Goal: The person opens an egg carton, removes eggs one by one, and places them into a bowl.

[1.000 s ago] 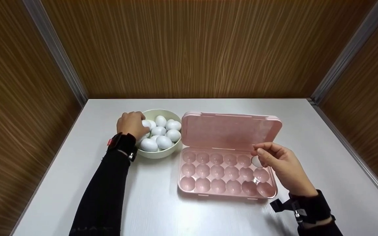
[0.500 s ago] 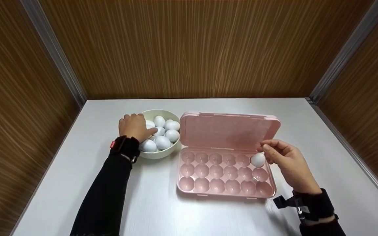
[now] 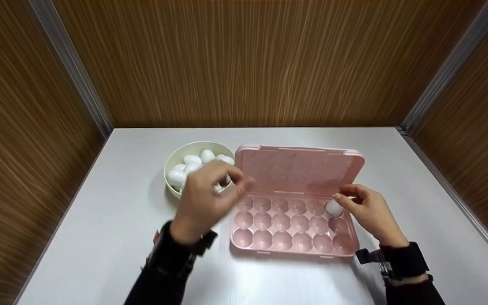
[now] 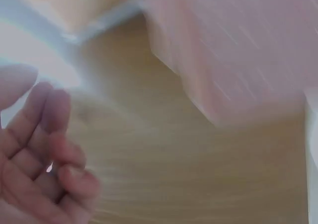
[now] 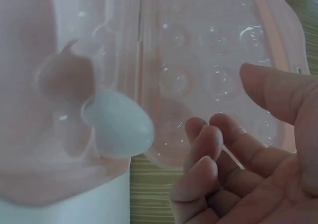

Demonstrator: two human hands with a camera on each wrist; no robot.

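A pink egg carton [image 3: 282,232] lies in the middle of the table with its lid [image 3: 297,169] standing open. One white egg [image 3: 334,207] sits in the back right cup. In the right wrist view that egg [image 5: 119,122] rests alone in its cup. My right hand [image 3: 347,199] hovers just right of it, fingers loosely curled and clear of the shell. My left hand [image 3: 231,182] is blurred in mid-air between the cream bowl [image 3: 172,163] of white eggs [image 3: 192,160] and the carton. Its fingers [image 4: 54,149] are curled, and what they hold is hidden.
The grey table [image 3: 112,237] is boxed in by wood-grain walls at the back and both sides. The bowl stands close against the carton's left back corner. The other carton cups hold nothing.
My left hand has left the bowl and swung right toward the carton. My right hand set the egg in the back right cup and let it go.
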